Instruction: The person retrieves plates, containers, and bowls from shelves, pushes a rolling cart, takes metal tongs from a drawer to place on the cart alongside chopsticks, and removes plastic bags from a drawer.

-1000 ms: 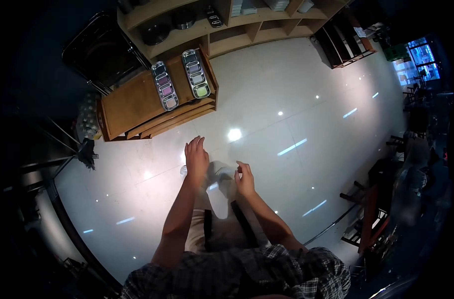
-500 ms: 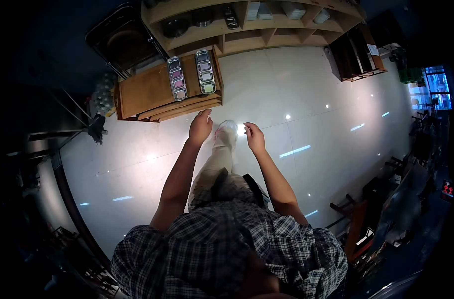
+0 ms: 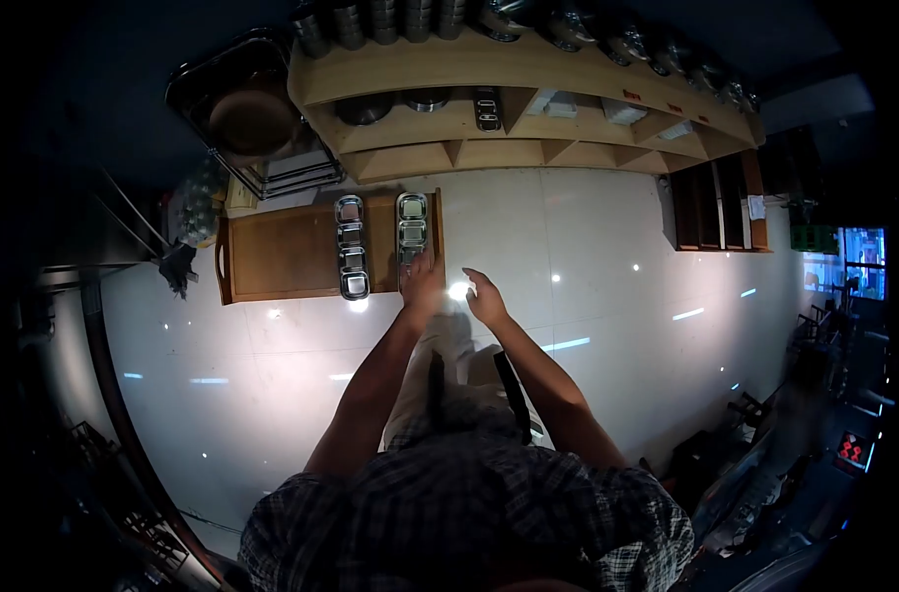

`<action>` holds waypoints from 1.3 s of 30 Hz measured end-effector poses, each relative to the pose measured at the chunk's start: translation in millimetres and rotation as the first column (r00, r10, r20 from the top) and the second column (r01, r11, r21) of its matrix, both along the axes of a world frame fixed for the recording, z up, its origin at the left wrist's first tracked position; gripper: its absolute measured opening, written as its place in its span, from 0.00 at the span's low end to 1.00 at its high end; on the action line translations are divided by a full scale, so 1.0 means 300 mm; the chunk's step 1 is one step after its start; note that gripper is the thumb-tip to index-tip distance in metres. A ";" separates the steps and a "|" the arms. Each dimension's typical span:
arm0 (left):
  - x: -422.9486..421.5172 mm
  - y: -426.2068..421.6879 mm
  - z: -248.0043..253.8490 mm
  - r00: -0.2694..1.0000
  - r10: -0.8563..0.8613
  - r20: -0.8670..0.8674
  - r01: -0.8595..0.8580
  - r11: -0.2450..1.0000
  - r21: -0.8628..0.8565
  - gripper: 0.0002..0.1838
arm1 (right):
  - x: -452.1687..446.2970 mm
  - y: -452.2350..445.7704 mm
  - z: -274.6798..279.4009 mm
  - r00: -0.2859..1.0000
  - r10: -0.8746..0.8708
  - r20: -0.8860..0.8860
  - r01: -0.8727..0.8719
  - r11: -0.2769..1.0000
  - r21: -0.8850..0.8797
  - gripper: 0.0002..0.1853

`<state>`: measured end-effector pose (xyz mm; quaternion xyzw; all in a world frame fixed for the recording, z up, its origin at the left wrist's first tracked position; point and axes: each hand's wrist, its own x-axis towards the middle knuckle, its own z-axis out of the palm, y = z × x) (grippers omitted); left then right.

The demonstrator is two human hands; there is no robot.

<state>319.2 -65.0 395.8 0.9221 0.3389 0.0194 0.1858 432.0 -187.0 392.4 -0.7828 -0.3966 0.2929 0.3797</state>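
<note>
My left hand (image 3: 422, 286) is at the near end of a metal compartment tray (image 3: 412, 214), its fingers stretched forward and covering the lowest part. Whether the fingertips touch the metal, I cannot tell. To the right, over the pale floor, my right hand (image 3: 484, 299) is held with fingers apart and nothing in it. A second metal compartment tray (image 3: 351, 234) lies further left, parallel to the first. Both rest on a brown wooden tray (image 3: 282, 247), which has a handle slot at its left end.
A long wooden shelf unit (image 3: 390, 148) holds pans, white stacks and a small metal tray (image 3: 487, 109); metal pots and cups stand on top. Folded chairs (image 3: 252, 123) are at the back left, a dark wooden rack (image 3: 718, 207) at the right. Glossy tiled floor (image 3: 588, 266) lies between.
My left hand has moved forward onto the near end of the right-hand metal tray. My right hand has come closer to that tray. The view has tilted up, showing more of the shelf.
</note>
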 end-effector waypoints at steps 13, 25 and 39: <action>0.303 0.059 -0.260 0.934 0.320 -0.162 -0.299 0.944 0.141 0.27 | 0.394 0.636 -0.534 0.951 0.032 -0.307 -0.168 0.888 -0.428 0.28; 0.316 0.034 -0.322 0.823 0.548 -0.148 -0.542 0.836 0.083 0.26 | 0.410 0.693 -0.596 0.763 0.054 -0.644 -0.287 0.922 -0.262 0.25; 0.091 0.258 -0.343 0.759 0.634 -0.148 -0.628 0.773 0.094 0.29 | 0.147 0.993 -0.496 0.673 0.118 -0.730 -0.405 0.885 -0.230 0.36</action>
